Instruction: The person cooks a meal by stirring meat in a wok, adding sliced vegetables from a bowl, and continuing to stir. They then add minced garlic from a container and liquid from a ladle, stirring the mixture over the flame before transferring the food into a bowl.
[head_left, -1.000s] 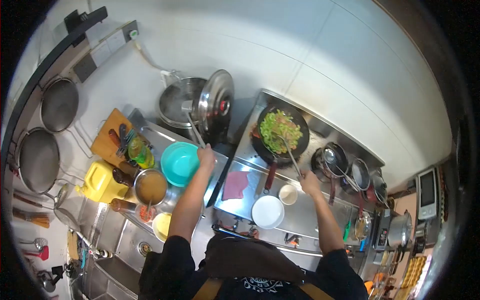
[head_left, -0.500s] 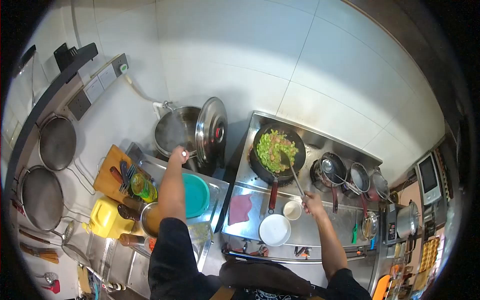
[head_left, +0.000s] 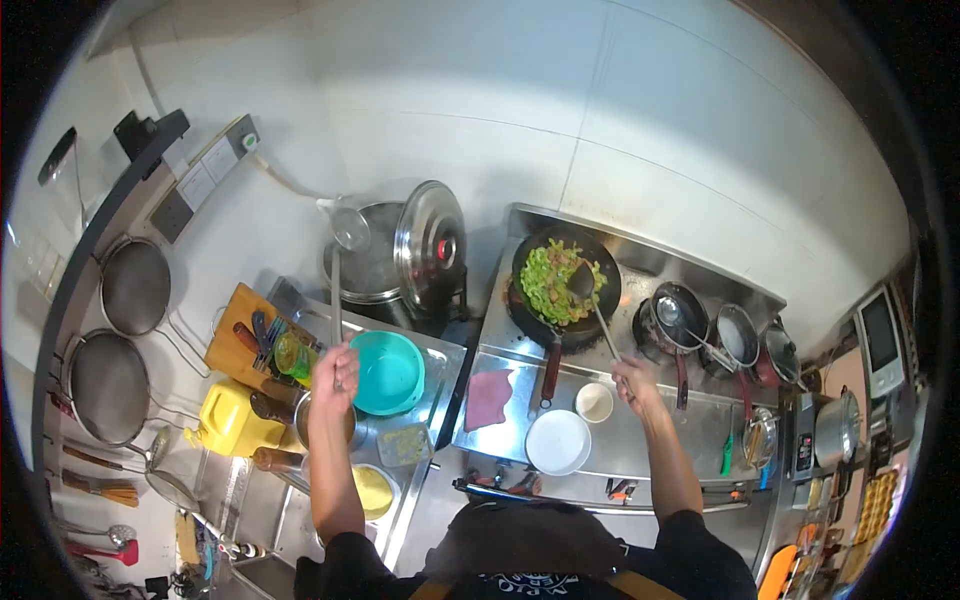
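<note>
My left hand [head_left: 333, 375] is closed round the long handle of a metal ladle [head_left: 351, 230]. The ladle's bowl is raised over the left rim of a tall stockpot [head_left: 365, 296]. A steel lid [head_left: 432, 240] with a red-centred knob leans upright on that pot. On the right, my right hand [head_left: 634, 383] grips a long-handled spatula [head_left: 607, 335], its dark head resting among chopped green vegetables and bits of meat [head_left: 553, 285]. They lie in a black frying pan [head_left: 522, 318] on the stove. Just below this pan are a small cup [head_left: 594, 402] and a white plate [head_left: 558, 443].
A turquoise basin [head_left: 387, 372] stands left of a pink cloth [head_left: 489, 399]. Further left are a cutting board [head_left: 233, 327], a yellow jug [head_left: 235, 420] and hanging strainers [head_left: 110, 388]. Several smaller pans [head_left: 680, 312] line the stove's right side.
My left hand has drawn back from the stockpot toward me, lifting the ladle out into view. My right hand has shifted slightly, and the spatula head sits higher in the pan.
</note>
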